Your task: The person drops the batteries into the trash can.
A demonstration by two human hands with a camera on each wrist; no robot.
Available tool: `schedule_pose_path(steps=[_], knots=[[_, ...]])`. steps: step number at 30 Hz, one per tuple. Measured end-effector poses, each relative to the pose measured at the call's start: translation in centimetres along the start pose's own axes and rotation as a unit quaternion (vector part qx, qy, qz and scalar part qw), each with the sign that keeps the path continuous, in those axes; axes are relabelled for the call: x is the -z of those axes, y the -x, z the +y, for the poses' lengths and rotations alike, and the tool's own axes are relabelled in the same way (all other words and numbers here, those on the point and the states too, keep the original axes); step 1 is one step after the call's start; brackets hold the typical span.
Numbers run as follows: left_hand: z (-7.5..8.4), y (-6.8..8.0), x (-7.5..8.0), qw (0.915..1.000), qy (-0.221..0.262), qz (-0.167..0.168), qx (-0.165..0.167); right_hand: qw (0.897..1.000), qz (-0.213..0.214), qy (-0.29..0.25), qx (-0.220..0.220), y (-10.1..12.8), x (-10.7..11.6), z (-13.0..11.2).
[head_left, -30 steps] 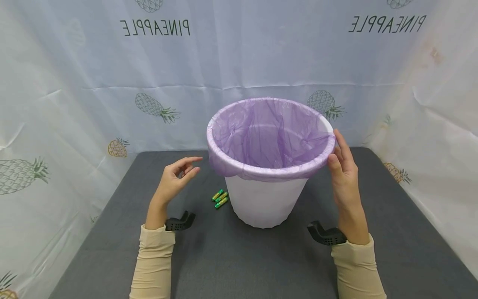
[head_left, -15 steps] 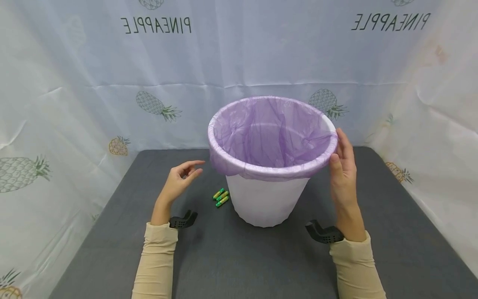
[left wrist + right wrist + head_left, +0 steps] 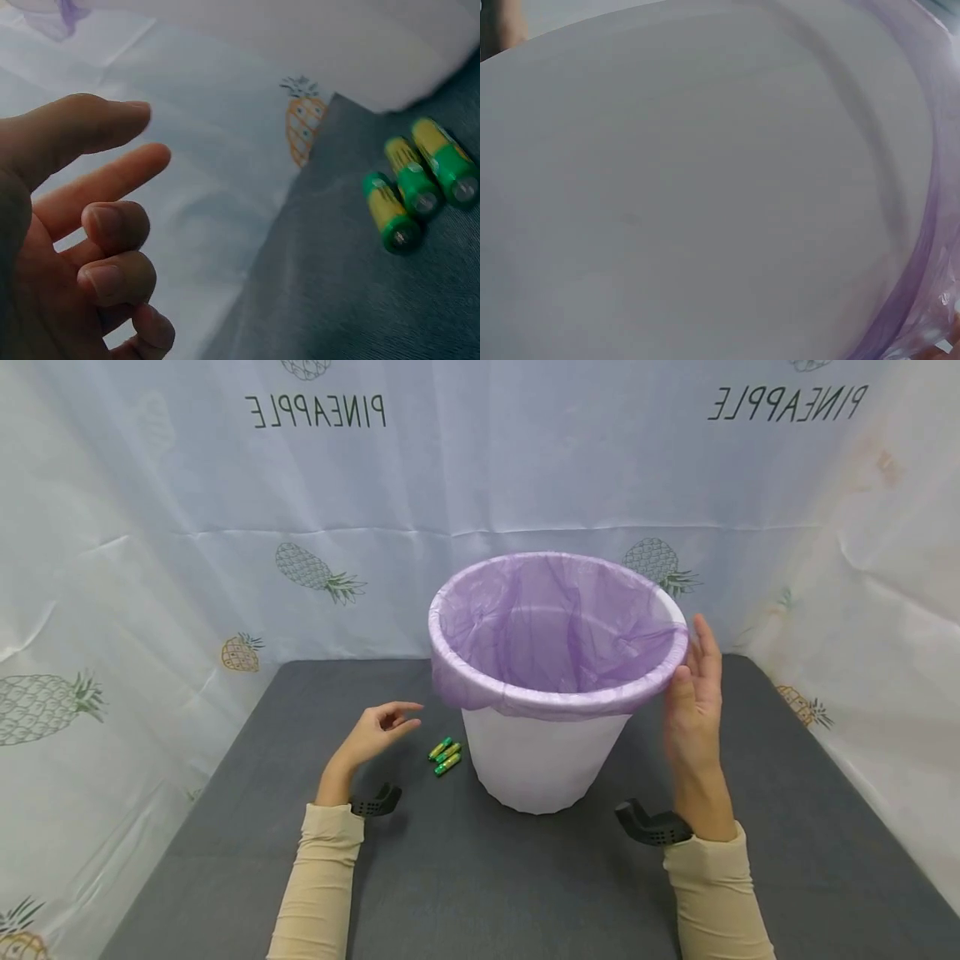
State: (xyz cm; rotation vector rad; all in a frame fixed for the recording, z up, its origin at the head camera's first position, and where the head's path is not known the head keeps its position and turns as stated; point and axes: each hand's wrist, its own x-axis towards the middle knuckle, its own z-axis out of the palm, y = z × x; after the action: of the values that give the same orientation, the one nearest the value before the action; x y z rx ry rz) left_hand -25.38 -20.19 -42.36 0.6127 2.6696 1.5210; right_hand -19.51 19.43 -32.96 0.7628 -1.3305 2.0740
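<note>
Three batteries (image 3: 444, 757), one bin (image 3: 540, 760)

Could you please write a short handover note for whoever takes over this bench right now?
Left hand: holds nothing, fingers loosely curled, above the grey mat just left of the batteries.
Right hand: fingers straight, at the right rim of the white bin; contact unclear.
Purple liner: fitted in the bin and folded over its rim.
Batteries: three green-and-yellow cells lying together on the mat beside the bin's base.
Done: bin lined. Left, most likely: the batteries, not yet picked up.
</note>
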Motion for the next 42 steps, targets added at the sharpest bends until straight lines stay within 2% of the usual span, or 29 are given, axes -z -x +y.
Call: schedule_pose_path(steps=[3,9,17,29,34,42], knots=[[-0.9,-0.1,-0.5,0.9994,-0.021,-0.026,0.012,1.000,0.005,-0.011,0.001,-0.1,0.4,-0.1],[-2.3,0.0,-1.2,0.9953,-0.053,-0.071,0.039,1.000,-0.015,-0.011,0.007,-0.2,0.9,-0.3],[-3.7,0.0,-1.7,0.9926,-0.055,-0.086,0.065,1.000,-0.019,-0.002,-0.004,-0.3,0.8,-0.6],[-3.6,-0.3,-2.7,0.9896,-0.102,-0.067,0.075,0.999,-0.026,-0.009,-0.023,-0.3,1.1,-0.7],[-3.7,-0.3,-2.8,0.9893,-0.117,-0.059,0.066,0.999,-0.025,-0.012,-0.024,-0.3,1.1,-0.7],[-3.9,-0.4,-3.0,0.9877,-0.143,-0.022,0.060,0.999,-0.022,-0.022,-0.025,-0.3,1.1,-0.7]])
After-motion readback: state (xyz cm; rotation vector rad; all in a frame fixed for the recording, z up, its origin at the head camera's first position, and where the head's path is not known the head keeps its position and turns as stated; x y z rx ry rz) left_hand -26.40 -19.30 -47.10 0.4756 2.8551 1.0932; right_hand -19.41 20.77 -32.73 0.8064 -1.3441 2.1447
